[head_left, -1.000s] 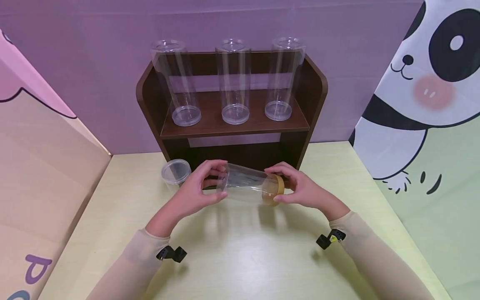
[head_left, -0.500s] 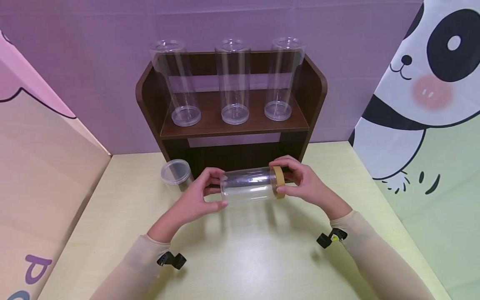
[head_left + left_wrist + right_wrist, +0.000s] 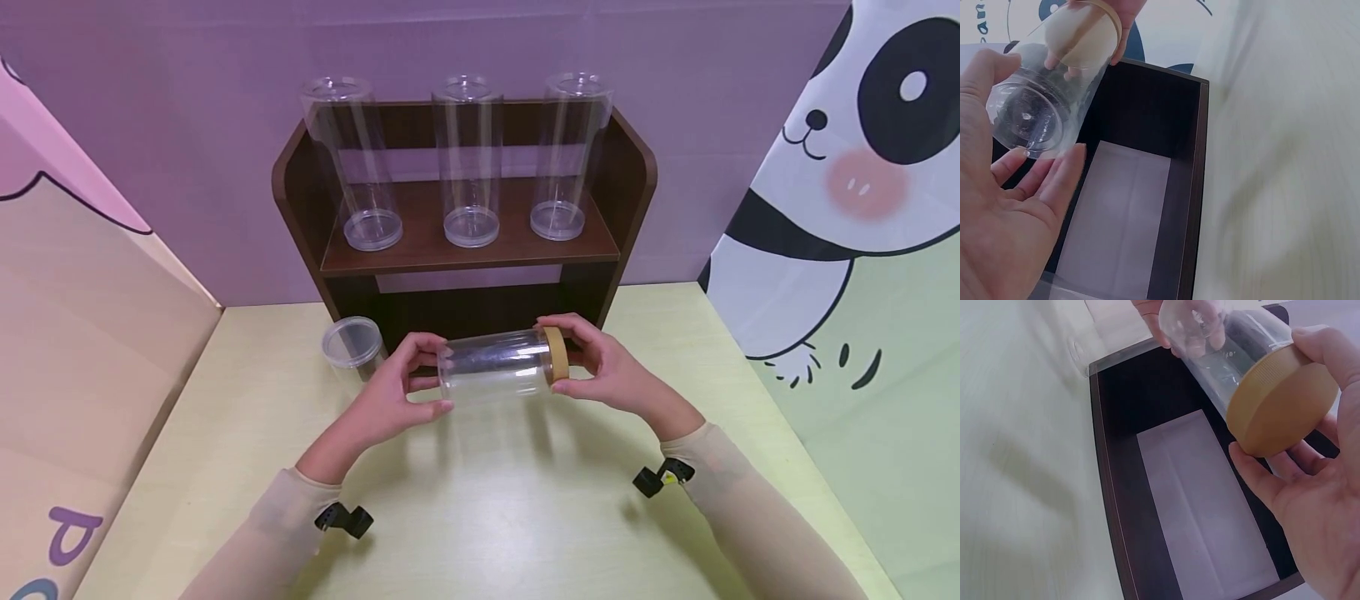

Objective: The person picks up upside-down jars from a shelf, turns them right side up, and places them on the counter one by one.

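A clear plastic jar (image 3: 495, 367) with a tan lid (image 3: 556, 353) lies sideways in the air between both hands, above the table. My left hand (image 3: 397, 387) holds its base end, thumb on the near side and fingers on the far side. At the other end, my right hand (image 3: 607, 367) grips the lid around its edge. The left wrist view shows the round bottom of the jar (image 3: 1029, 115) between thumb and fingertips. In the right wrist view the ribbed side and flat top of the lid (image 3: 1285, 400) face the camera. Nothing shows inside the jar.
A dark brown two-tier shelf (image 3: 465, 268) stands at the back of the pale table (image 3: 495, 517). On its upper board are three tall clear cylinders (image 3: 352, 167). A smaller clear container with a clear lid (image 3: 352, 343) stands left of the left hand.
The jar has turned from slanting down at the lid end to nearly level, its lid end slightly higher. The right hand rose a little with it; the left hand barely moved.
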A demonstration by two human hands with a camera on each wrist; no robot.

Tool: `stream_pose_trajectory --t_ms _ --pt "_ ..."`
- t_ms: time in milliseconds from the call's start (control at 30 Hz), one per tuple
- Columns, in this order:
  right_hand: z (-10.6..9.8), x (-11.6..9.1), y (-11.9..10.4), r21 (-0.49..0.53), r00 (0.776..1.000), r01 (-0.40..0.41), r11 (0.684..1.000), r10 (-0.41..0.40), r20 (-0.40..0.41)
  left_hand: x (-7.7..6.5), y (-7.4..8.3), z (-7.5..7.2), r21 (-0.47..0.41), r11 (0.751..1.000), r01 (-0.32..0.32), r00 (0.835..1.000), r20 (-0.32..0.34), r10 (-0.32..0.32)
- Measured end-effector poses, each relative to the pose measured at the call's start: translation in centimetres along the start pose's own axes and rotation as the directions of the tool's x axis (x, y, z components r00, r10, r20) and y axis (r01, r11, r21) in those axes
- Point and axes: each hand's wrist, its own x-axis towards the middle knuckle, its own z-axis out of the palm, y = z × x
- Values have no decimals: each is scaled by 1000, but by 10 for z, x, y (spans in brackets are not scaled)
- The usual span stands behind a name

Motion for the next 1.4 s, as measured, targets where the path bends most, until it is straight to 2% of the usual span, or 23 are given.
stream_pose_trajectory --t_ms 133,300,667,933,1200,1400 --pt "-2 -1 -3 1 1000 10 1000 -10 -11 1 -1 2 14 1000 -8 1000 17 8" --pt "-3 0 -5 -3 1000 7 1000 -7 -24 2 -3 2 100 994 -32 999 23 29" --pt "-2 7 -9 8 998 58 998 -57 -41 1 -11 6 234 972 -9 1000 29 2" --pt "5 20 -16 32 989 141 990 -139 -50 1 -16 14 265 964 22 1000 2 -24" --pt "19 32 -24 77 993 115 990 -112 -37 6 -22 28 273 960 71 996 32 -83" --pt "34 38 -28 97 993 120 988 -118 -31 11 -27 42 246 967 59 994 70 -79"
